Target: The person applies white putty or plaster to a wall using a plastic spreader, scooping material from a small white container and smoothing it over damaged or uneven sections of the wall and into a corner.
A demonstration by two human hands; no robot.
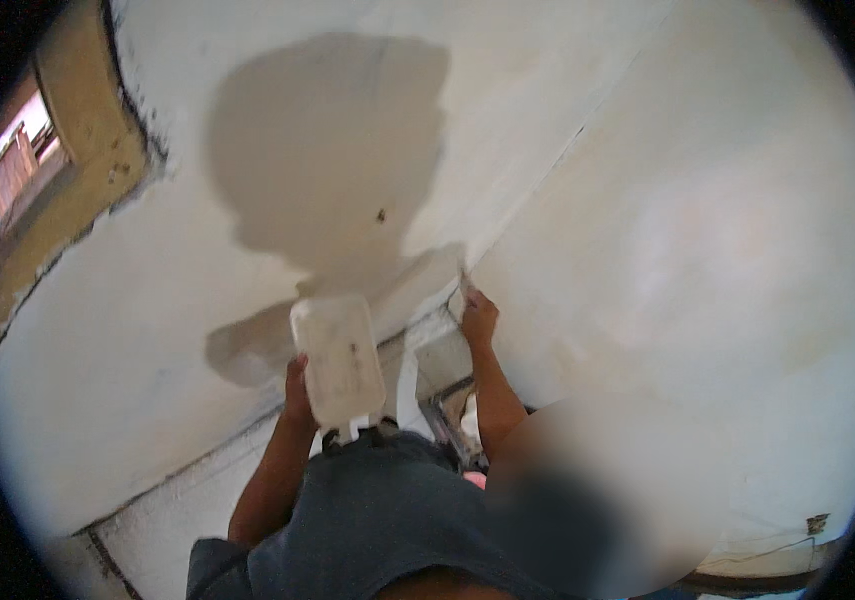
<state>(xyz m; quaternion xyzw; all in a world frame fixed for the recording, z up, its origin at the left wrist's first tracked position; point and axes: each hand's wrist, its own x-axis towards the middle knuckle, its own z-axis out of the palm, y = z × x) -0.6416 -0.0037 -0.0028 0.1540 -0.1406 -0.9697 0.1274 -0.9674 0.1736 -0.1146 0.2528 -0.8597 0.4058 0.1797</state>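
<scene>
My left hand [298, 390] holds a pale rectangular plastic tub [340, 360] by its left side, in front of my chest. What the tub contains is hard to tell beyond an off-white surface with dark marks. Close to the inner corner of two off-white walls, my right hand [479, 319] grips a small thin tool [464, 281], perhaps a putty knife, whose tip is at the wall. The left wall [135, 315] bears my shadow and a small dark hole [381, 215]. The other wall [667, 300] fills the right side.
At the upper left, an ochre window surround [109, 161] meets the wall along a rough dark edge. Light floor tiles [172, 480] run along the wall's foot. A dark-framed box or crate [446, 420] stands low by my right forearm. A blurred round patch covers the lower right.
</scene>
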